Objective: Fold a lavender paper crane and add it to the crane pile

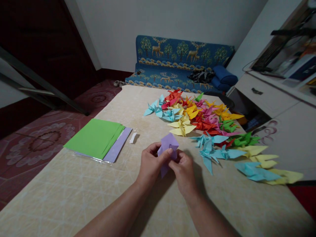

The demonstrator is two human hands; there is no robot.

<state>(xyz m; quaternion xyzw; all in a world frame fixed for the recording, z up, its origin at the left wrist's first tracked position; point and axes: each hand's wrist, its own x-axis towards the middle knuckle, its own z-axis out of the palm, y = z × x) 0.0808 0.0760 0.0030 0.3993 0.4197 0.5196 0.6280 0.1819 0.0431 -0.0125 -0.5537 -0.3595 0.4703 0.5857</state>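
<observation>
Both my hands hold a half-folded piece of lilac paper just above the beige table. My left hand pinches its left side, thumb on top. My right hand grips its right lower part with closed fingers. Part of the lilac paper is hidden between my fingers. To the left lies a stack of green paper sheets on lilac sheets in a clear sleeve.
Several folded paper cranes in blue, yellow, red, pink and green spread over the table's far right. A small white scrap lies by the sheets. A blue patterned sofa stands behind; a white cabinet is on the right.
</observation>
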